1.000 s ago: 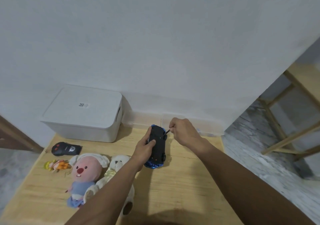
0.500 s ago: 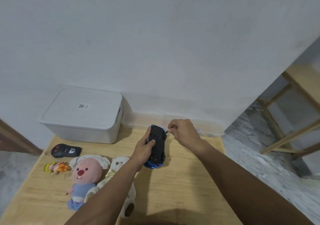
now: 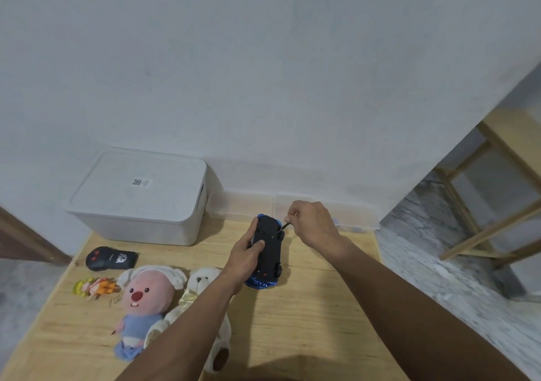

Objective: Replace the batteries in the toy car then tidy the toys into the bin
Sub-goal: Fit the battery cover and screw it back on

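A blue toy car [image 3: 268,251] lies upside down on the wooden table [image 3: 307,322], its black underside facing up. My left hand [image 3: 244,259] grips the car's left side, thumb on the underside. My right hand [image 3: 311,224] pinches a thin screwdriver [image 3: 285,226] whose tip touches the underside near the car's far end. A white lidded bin [image 3: 140,199] stands at the back left against the wall. Left of the car lie a pink plush [image 3: 143,298], a white teddy bear [image 3: 202,287], a small orange doll [image 3: 95,287] and a black remote control [image 3: 111,259].
A clear plastic box [image 3: 345,213] stands along the wall behind the car. The table's right edge drops to a marble floor [image 3: 439,278], where a wooden frame [image 3: 483,205] stands. My left forearm passes over the teddy bear.
My hands have stayed on the car; my right hand has shifted only slightly with the screwdriver at the underside. The toys and bin have not moved.
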A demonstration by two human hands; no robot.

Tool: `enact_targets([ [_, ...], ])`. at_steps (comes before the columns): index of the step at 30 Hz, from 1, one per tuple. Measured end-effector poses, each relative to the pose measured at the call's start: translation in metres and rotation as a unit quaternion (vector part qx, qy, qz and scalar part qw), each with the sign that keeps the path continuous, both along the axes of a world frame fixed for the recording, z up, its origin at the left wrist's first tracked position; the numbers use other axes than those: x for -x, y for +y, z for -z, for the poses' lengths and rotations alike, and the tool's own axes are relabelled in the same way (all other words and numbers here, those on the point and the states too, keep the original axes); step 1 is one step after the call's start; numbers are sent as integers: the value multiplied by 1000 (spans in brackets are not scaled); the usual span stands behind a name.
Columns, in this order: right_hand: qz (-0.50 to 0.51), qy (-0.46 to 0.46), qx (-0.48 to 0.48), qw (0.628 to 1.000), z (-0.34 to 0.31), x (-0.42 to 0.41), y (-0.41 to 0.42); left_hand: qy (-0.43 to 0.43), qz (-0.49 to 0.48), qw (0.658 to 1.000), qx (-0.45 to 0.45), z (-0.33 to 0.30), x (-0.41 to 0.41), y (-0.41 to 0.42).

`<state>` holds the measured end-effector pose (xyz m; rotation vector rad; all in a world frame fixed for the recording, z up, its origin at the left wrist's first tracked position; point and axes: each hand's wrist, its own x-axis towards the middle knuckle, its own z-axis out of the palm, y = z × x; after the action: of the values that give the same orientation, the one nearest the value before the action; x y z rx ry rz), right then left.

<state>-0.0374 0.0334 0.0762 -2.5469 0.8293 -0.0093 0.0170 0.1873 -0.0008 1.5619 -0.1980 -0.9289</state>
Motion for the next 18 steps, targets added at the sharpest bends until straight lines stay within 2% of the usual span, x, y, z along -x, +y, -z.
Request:
enact_targets([
  [4,-25,9,8,1000,4,0,-2,-4,-1,1000,-6,2,-1,1],
  [10,-35,78,105,991,-1,1,5,-7,3,1000,-2,3,-1,1],
  [15,-23,54,26,998,3,-1,4,-10,7,1000,-7,7,-3,4],
  [18,-20,20,10,1000,3,0,3,-9,10,1000,-11,8,-4,4],
])
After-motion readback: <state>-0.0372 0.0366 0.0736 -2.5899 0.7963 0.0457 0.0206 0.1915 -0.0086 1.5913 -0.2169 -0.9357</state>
